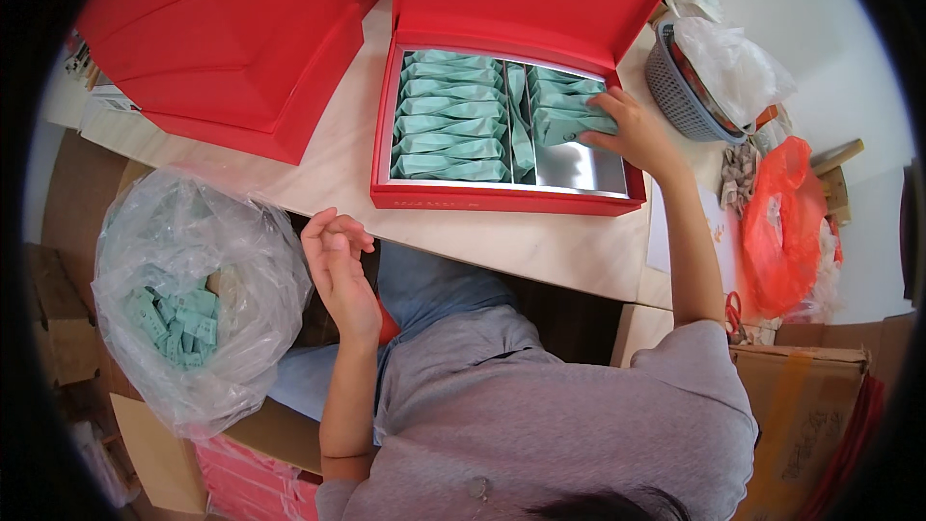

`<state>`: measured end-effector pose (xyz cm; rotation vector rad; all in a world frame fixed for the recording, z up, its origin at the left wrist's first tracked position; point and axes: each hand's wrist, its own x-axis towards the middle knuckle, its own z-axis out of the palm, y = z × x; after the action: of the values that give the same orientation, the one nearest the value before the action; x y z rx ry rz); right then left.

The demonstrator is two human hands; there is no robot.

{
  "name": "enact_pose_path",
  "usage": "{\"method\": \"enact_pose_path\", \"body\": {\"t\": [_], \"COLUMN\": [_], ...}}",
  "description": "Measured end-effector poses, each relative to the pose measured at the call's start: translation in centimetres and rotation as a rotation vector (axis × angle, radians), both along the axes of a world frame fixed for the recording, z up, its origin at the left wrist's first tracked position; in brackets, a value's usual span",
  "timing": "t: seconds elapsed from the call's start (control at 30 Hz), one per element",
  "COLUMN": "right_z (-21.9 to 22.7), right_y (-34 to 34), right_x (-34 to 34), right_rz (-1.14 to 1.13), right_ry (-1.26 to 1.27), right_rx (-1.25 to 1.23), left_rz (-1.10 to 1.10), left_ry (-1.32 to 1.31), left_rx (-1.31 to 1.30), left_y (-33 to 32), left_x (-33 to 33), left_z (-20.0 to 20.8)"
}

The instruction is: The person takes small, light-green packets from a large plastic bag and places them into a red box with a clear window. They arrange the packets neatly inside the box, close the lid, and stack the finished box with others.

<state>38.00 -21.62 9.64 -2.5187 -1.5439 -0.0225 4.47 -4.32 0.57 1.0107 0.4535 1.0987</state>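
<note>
An open red gift box (pixel 434 198) with its lid raised stands on the table in front of me. Stacked pale green sachets (pixel 449 108) fill its left compartment, and several more stand on edge in the narrow middle one. In the right compartment, my right hand (pixel 632 135) has its fingers closed on the end of a green sachet (pixel 569 125), just below others lying there. The silvery floor of that compartment shows nearer me. My left hand (pixel 340 270) hovers off the table's front edge, fingers loosely bent and apart, holding nothing.
Left of me sits a clear plastic bag (pixel 246 260) with many loose green sachets. Large red boxes (pixel 231 48) stand at the back left. At right are a grey basket (pixel 675 87), an orange-red plastic bag (pixel 781 222), red scissors (pixel 735 314) and a cardboard carton (pixel 801 405).
</note>
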Motion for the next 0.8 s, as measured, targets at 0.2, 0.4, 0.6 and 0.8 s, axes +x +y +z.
{"method": "enact_pose_path", "body": {"t": [0.2, 0.4, 0.6, 0.8], "right_z": [-4.7, -6.4, -7.4, -5.6], "right_y": [1.8, 1.7, -0.1, -0.5], "right_x": [1.5, 0.7, 1.0, 0.2], "right_rz": [0.075, -0.005, -0.081, -0.077], "right_ry": [-0.518, -0.385, -0.484, -0.386], "right_rx": [0.054, 0.027, -0.094, -0.073], "left_rz": [0.014, -0.029, -0.029, -0.041], "left_ry": [0.057, 0.062, 0.088, 0.073], "left_rx": [-0.023, -0.077, -0.116, -0.164], "left_y": [0.2, 0.2, 0.2, 0.6], "left_x": [0.1, 0.4, 0.3, 0.8], "left_z": [-0.5, -1.5, -2.1, -2.6]}}
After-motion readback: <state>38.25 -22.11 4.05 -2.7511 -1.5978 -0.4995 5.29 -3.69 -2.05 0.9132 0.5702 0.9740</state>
